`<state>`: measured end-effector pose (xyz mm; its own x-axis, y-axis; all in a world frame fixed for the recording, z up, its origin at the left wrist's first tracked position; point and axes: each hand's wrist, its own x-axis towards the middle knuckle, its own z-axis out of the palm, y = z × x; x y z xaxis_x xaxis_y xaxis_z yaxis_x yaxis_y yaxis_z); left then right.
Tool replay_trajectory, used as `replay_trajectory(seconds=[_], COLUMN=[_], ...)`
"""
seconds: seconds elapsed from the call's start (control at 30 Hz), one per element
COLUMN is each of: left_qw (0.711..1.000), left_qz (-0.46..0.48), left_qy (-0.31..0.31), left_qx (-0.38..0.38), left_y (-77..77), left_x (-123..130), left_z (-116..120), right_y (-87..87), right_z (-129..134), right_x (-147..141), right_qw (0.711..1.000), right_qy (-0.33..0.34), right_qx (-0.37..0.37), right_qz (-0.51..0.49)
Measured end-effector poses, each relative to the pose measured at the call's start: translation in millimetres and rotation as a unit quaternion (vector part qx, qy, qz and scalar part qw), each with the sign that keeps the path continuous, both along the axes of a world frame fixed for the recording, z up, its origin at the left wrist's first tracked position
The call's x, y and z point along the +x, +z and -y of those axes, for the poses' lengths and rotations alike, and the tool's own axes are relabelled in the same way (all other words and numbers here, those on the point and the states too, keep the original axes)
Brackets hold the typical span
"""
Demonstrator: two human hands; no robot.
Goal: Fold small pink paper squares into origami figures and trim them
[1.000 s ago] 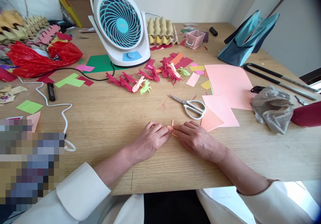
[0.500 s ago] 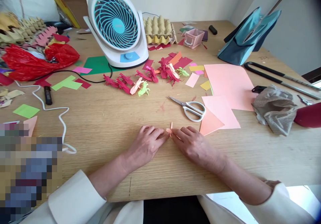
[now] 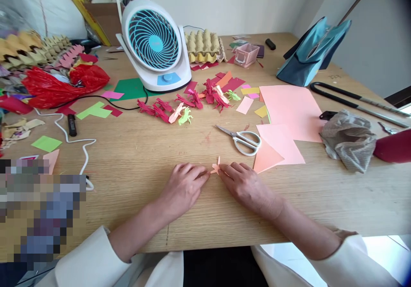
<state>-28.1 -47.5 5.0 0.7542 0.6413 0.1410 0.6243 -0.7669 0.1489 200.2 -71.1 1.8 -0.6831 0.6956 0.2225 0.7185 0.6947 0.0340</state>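
Note:
A small folded figure of peach paper (image 3: 215, 167) with several narrow points is on the table between my hands. My right hand (image 3: 246, 185) is closed in a pinch on its right side. The fingertips of my left hand (image 3: 186, 185) are pressed together on a point at its lower left. Parts of the figure are hidden under my fingers. Beyond my right hand lie white-handled scissors (image 3: 245, 142), a peach paper triangle (image 3: 267, 154) and pink sheets (image 3: 289, 107). Folded red figures (image 3: 163, 109), with a few pale pink and green ones, lie farther back.
A white fan (image 3: 154, 43) stands at the back, with egg trays (image 3: 205, 47) and a pink basket (image 3: 246, 55) beside it. A red plastic bag (image 3: 64, 85) and a marker (image 3: 72, 125) are at left. At right are a blue bag (image 3: 310, 55) and crumpled mesh cloth (image 3: 348, 139).
My left fingers have drawn slightly left and down, so more of the figure's left side shows. My right hand keeps its pinch. The whole view has shifted a little.

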Motion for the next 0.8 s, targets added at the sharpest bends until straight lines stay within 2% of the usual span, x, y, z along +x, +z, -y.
replay_trajectory(seconds=[0.1,0.2,0.27,0.33,0.4,0.5,0.6,0.8], left_qw=[0.995,0.985,0.979,0.971,0.957,0.933,0.913,0.862], left_qz=[0.048,0.064,0.078,0.111,0.149,0.196,0.239,0.338], left_qy=[0.067,0.147,0.165,0.17,0.171,0.168,0.166,0.145], left_qx=[-0.046,-0.063,-0.087,-0.129,-0.18,-0.251,-0.286,-0.348], left_y=[3.0,-1.2,-4.6,-5.5,-2.6,7.4,18.5,29.7], left_x=[17.6,34.0,39.3,40.0,38.5,36.6,35.9,27.5], left_z=[-4.0,-10.0,-14.7,-19.4,-23.6,-28.4,-32.3,-40.6], right_y=[-3.0,-4.7,-5.1,-5.9,-7.1,-7.5,-3.3,12.7], right_z=[0.3,0.3,-0.2,-1.5,-3.6,-7.7,-12.0,-22.8], right_x=[0.2,0.4,0.7,1.3,1.8,0.5,-5.1,-23.4], right_qw=[1.0,1.0,0.997,0.982,0.941,0.846,0.782,0.665], right_qy=[0.0,0.004,-0.006,-0.047,-0.115,-0.182,-0.165,-0.142], right_qx=[0.003,-0.005,-0.033,-0.08,-0.144,-0.264,-0.35,-0.453], right_qz=[0.001,-0.013,-0.063,-0.162,-0.284,-0.426,-0.489,-0.577])
